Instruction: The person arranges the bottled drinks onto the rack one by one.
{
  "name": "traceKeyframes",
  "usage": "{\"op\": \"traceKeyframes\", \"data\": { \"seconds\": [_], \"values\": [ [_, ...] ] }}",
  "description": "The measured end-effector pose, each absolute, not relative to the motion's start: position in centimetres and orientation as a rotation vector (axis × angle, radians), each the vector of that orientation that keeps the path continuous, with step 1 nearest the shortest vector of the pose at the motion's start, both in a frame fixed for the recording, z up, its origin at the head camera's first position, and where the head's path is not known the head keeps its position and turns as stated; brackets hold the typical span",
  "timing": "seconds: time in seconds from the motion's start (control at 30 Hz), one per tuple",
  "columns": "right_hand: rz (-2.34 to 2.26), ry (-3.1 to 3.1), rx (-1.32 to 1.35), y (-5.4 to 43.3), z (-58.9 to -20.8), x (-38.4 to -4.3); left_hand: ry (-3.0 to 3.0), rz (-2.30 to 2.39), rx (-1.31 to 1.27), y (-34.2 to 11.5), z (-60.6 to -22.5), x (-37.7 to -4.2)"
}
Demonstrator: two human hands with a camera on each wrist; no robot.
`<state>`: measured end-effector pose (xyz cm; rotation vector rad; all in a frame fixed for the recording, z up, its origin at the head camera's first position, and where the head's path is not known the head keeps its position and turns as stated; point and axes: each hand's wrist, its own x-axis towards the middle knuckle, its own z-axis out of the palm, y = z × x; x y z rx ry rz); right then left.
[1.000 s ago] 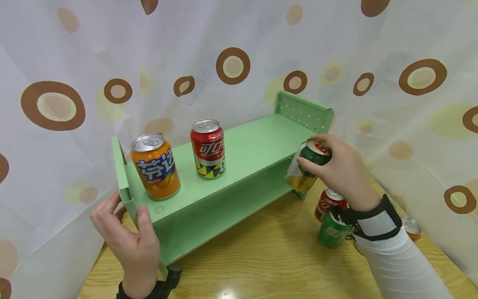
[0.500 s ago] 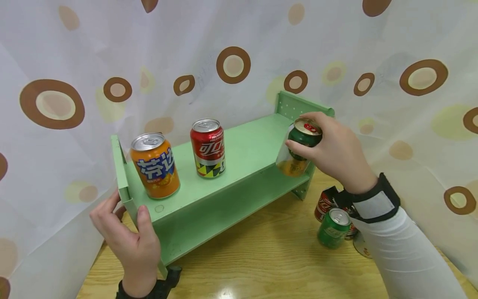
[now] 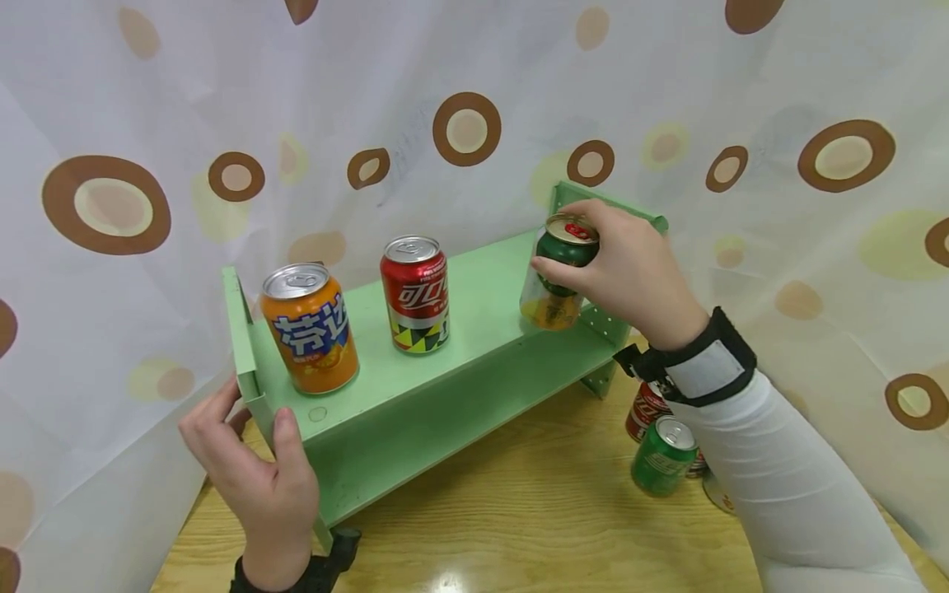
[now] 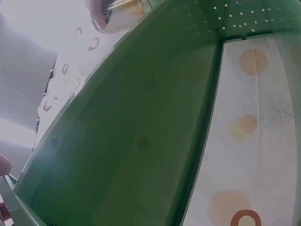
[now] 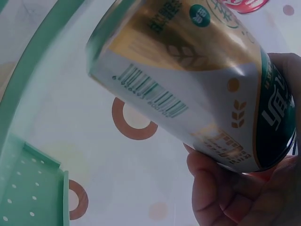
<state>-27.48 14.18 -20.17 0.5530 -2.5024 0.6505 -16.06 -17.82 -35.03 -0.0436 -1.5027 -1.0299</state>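
Note:
My right hand (image 3: 623,268) holds a green, white and gold drink can (image 3: 549,305) by its upper part, with thumb and fingers around it. In the head view the can overlaps the front edge of the green shelf's (image 3: 493,288) top board. The left wrist view shows the can's lower end (image 4: 124,16) over that edge from below. On the top board stand an orange soda can (image 3: 311,346) at the left and a red cola can (image 3: 415,301) beside it, both upright. My left hand (image 3: 255,469) grips the shelf's left end, thumb in front; its other fingers are partly hidden.
At the right on the wooden table (image 3: 519,511) stand a green can (image 3: 663,461), a red can (image 3: 647,412) and other cans partly hidden by my right arm. A spotted white sheet (image 3: 296,82) hangs behind the shelf. A lower board (image 3: 445,420) runs beneath the top one.
My right hand has carried the drink can left and up, from beside the shelf's right end to the top board's front edge. My left hand keeps its place on the shelf.

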Motion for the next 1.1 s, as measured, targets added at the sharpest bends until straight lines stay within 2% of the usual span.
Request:
{"op": "traceKeyframes", "data": {
  "seconds": [1.1],
  "values": [
    [0.617,-2.556,0.562,11.7,-21.6,-29.6,-1.516,-1.029,-0.042,-17.9,-35.0,-15.8]
  ]
}}
